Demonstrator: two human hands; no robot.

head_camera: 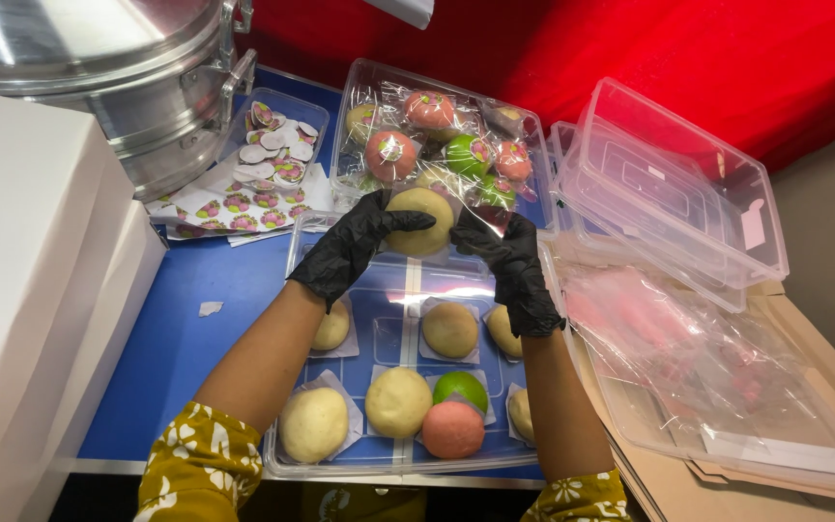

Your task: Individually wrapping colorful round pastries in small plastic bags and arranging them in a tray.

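Both my hands wear black gloves. My left hand (pixel 352 249) and my right hand (pixel 514 266) together hold a pale yellow round bun (pixel 420 224) wrapped in a clear plastic bag, just above a clear tray (pixel 294 462) on the blue table. The tray holds several unwrapped buns on paper squares: cream ones, a green one (pixel 463 386) and a pink one (pixel 452 429). Behind my hands a second clear tray (pixel 371 83) holds wrapped pink, green and cream buns with round stickers.
A small clear tub of round stickers (pixel 278 143) and sticker sheets (pixel 229 208) lie at the back left beside a large metal steamer (pixel 128 87). Stacked clear containers (pixel 674 184) and plastic bags (pixel 698 358) sit on the right. A white box (pixel 21 271) stands left.
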